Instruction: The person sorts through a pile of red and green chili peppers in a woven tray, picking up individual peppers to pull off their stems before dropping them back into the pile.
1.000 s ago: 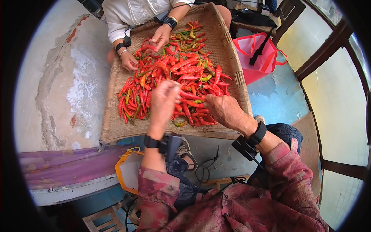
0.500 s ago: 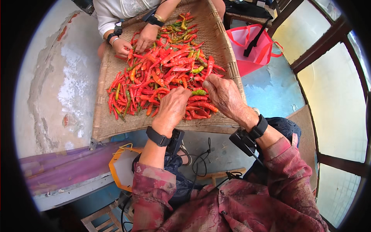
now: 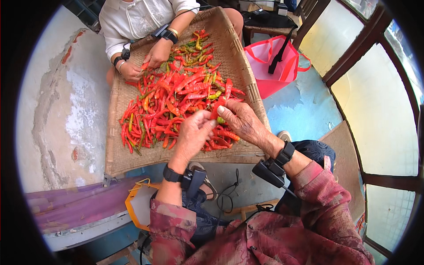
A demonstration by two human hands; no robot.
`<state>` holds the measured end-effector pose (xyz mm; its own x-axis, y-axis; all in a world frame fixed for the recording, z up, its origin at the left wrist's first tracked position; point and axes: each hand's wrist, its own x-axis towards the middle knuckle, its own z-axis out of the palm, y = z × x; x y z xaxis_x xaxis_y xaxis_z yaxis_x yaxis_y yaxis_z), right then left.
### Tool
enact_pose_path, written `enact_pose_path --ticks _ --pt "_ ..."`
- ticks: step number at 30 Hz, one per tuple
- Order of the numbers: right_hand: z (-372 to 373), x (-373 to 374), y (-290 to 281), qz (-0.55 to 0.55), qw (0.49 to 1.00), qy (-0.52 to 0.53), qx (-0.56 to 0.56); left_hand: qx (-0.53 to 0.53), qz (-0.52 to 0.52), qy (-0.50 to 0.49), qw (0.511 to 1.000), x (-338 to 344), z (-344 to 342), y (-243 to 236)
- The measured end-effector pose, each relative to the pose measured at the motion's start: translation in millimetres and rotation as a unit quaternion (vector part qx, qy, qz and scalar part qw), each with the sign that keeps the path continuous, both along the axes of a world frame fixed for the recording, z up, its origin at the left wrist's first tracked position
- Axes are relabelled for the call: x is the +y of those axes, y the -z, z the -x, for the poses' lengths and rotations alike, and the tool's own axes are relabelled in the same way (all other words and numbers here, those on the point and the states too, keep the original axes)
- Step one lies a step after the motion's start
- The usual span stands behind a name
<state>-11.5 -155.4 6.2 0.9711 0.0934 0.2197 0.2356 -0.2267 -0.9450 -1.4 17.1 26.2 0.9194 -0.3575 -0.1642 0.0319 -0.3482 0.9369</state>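
A shallow woven tray [image 3: 115,164] bears a heap of chili peppers [image 3: 161,115], mostly red with some green and orange ones. Over the heap's near right part, my right hand [image 3: 247,126] pinches a red chili pepper [image 3: 217,109] between thumb and fingers. My left hand [image 3: 192,137] meets it at the pepper's lower end, its fingers bent around that end. Some of the left fingertips are hidden. Across the tray, another person's two hands [image 3: 155,54] work at a red pepper by the heap's far left edge.
To the right of the tray stands a pink and white bag [image 3: 276,75] with red handles. Farther back is a wooden chair [image 3: 291,26] with dark things on it. A worn wall [image 3: 66,110] rises at left, framed windows [image 3: 380,110] at right. A black cable [image 3: 227,194] lies below the tray.
My hands have come together around a red pepper now plainly visible between them. The other person's hands have drawn closer together. The whole view has shifted somewhat.
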Motion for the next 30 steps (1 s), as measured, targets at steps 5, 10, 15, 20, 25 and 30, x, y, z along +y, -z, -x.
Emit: enact_pose_path --ticks 5,10,15,20,25,30 --pt "-1.6 4.5 0.5 -0.039 0.997 0.015 0.071 -0.007 0.003 0.021 1.0 5.3 1.0 -7.9" --pt "10.7 13.1 5.4 0.095 0.993 -0.069 0.002 0.004 0.071 -0.003 0.997 7.8 4.0 -7.7" --pt "11.7 15.0 -2.0 0.091 0.989 -0.118 0.007 -0.036 0.01 -0.007 0.999 19.0 -1.8 -9.8" --pt "12.9 6.8 6.9 0.14 0.979 -0.151 -0.004 -0.074 0.047 -0.192 0.977 58.4 -26.1 -21.6" --pt "16.1 7.1 3.5 0.151 0.978 -0.139 -0.022 -0.114 0.255 -0.407 0.87 115.3 -41.9 -13.0" --pt "18.9 -9.1 -4.3 0.161 0.977 -0.137 -0.001 -0.052 0.221 -0.285 0.931 16.5 -46.3 -1.3"
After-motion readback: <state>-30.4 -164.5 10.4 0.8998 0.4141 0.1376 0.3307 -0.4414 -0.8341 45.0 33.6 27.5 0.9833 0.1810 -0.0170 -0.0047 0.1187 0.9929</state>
